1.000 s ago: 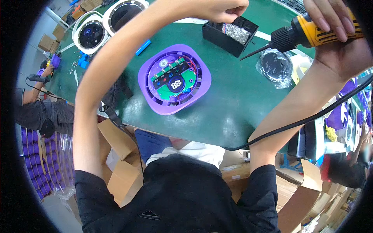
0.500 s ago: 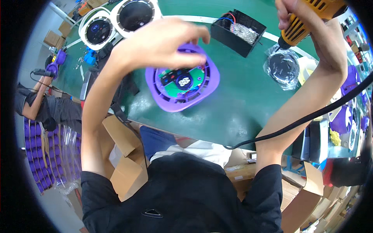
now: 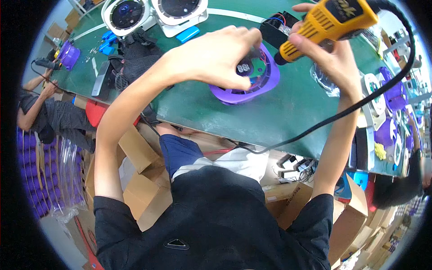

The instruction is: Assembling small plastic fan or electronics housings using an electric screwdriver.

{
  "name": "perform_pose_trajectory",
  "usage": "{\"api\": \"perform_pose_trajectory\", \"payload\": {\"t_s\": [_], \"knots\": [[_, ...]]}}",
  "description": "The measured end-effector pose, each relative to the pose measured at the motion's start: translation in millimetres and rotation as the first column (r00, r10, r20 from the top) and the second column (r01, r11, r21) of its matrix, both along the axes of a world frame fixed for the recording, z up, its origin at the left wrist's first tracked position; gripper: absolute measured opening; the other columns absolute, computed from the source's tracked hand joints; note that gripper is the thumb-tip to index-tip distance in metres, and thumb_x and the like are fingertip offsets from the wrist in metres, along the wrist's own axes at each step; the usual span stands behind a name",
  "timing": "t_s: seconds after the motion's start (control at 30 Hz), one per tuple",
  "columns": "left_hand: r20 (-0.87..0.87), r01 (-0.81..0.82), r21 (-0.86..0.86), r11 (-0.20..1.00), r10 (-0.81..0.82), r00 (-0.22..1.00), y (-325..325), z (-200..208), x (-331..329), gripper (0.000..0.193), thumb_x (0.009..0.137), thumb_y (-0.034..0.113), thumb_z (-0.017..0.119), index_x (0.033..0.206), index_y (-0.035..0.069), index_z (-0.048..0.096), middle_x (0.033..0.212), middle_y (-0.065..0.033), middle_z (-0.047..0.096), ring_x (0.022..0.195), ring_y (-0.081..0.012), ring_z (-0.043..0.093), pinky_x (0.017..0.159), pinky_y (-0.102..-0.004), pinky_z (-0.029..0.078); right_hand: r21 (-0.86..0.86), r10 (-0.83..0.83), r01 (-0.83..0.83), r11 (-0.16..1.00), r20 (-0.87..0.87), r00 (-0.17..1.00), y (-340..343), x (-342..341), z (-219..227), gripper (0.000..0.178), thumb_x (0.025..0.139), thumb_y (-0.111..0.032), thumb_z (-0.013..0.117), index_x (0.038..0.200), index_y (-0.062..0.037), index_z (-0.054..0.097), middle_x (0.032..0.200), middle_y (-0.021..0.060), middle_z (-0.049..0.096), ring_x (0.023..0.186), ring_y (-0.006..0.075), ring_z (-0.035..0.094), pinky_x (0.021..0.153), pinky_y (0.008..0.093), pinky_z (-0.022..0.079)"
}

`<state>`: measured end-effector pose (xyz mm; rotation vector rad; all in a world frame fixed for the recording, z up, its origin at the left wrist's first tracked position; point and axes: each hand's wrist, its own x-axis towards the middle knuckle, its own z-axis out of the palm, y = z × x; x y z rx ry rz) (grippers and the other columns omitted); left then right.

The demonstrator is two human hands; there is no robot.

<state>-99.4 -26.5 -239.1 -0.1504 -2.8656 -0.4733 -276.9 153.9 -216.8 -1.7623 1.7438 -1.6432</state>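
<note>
On the green table lies a rounded purple housing (image 3: 227,96), with a green circuit board (image 3: 259,67) and a dark round part inside. My left hand (image 3: 220,56) is curved over its left side, thumb across the near inner part and fingers bent down at the far rim. The fingertips are partly hidden. My right hand (image 3: 330,60) is wrapped round a yellow and black power screwdriver (image 3: 324,29). The tool points down and left, its dark nose close to the housing's right rim. Whether the bit touches anything cannot be seen.
Beyond the housing is a black box (image 3: 273,30) with small metal pieces and wires. Two white-rimmed round units (image 3: 127,17) stand at the far left near a black mesh bag (image 3: 140,58). A black cable (image 3: 310,127) hangs across my right forearm. Another person (image 3: 54,108) works at far left.
The screwdriver has come down and left toward the housing. My left hand and the housing sit farther right, nearer the black box. The whole view has shifted too.
</note>
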Motion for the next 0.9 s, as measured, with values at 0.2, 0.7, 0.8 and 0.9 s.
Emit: {"api": "perform_pose_trajectory", "payload": {"t_s": [0.2, 0.7, 0.8, 0.9], "knots": [[-0.146, -0.02, 0.155, 0.988, 0.043, 0.988, -9.4, -10.5, 3.5, 0.067, 0.069, 0.02, 0.073, 0.131, 0.005, 0.05, 0.115, -0.016, 0.061, 0.105, -0.0289, 0.061, 0.096, -0.0379, 0.05, 0.146, -0.258, 0.319, 0.936, -0.33, 0.908, 18.1, 20.1, -24.4, 0.048, 0.087, -0.048, 0.079, 0.096, -0.0011, 0.075, 0.081, 0.0125, 0.074, 0.075, 0.0203, 0.073, 0.07, 0.0327, 0.055], [-0.489, 0.029, 0.199, 0.979, 0.074, 0.869, -2.4, -52.8, 11.5, 0.07, 0.07, 0.021, 0.079, 0.133, 0.008, 0.051, 0.123, -0.0135, 0.061, 0.096, -0.0317, 0.067, 0.083, -0.0398, 0.057, 0.266, -0.473, 0.583, 0.767, -0.378, 0.796, 12.9, 104.7, -49.9, 0.022, 0.088, -0.031, 0.076, 0.083, -0.0098, 0.077, 0.056, 0.0109, 0.063, 0.054, 0.0297, 0.068, 0.055, 0.0398, 0.053], [-0.505, 0.051, 0.275, 0.96, 0.1, 0.857, -6.1, -54.5, 11.8, 0.07, 0.069, 0.017, 0.08, 0.134, 0.007, 0.054, 0.12, -0.0136, 0.064, 0.096, -0.0292, 0.069, 0.084, -0.0374, 0.057, 0.201, -0.47, 0.6, 0.774, -0.452, 0.758, -3.7, 101.7, -55.2, 0.02, 0.087, -0.028, 0.075, 0.083, -0.0086, 0.076, 0.064, 0.0128, 0.067, 0.062, 0.0338, 0.07, 0.059, 0.0418, 0.056], [-0.428, 0.078, 0.406, 0.91, 0.114, 0.897, -9.3, -56.8, 15.6, 0.07, 0.071, 0.012, 0.078, 0.138, 0.007, 0.058, 0.129, -0.0116, 0.066, 0.117, -0.021, 0.064, 0.104, -0.0337, 0.05, 0.281, -0.466, 0.56, 0.779, -0.337, 0.818, -12.2, 101.1, -57.1, 0.02, 0.087, -0.027, 0.075, 0.082, -0.0077, 0.076, 0.065, 0.0131, 0.068, 0.062, 0.0338, 0.07, 0.059, 0.042, 0.055]]}}
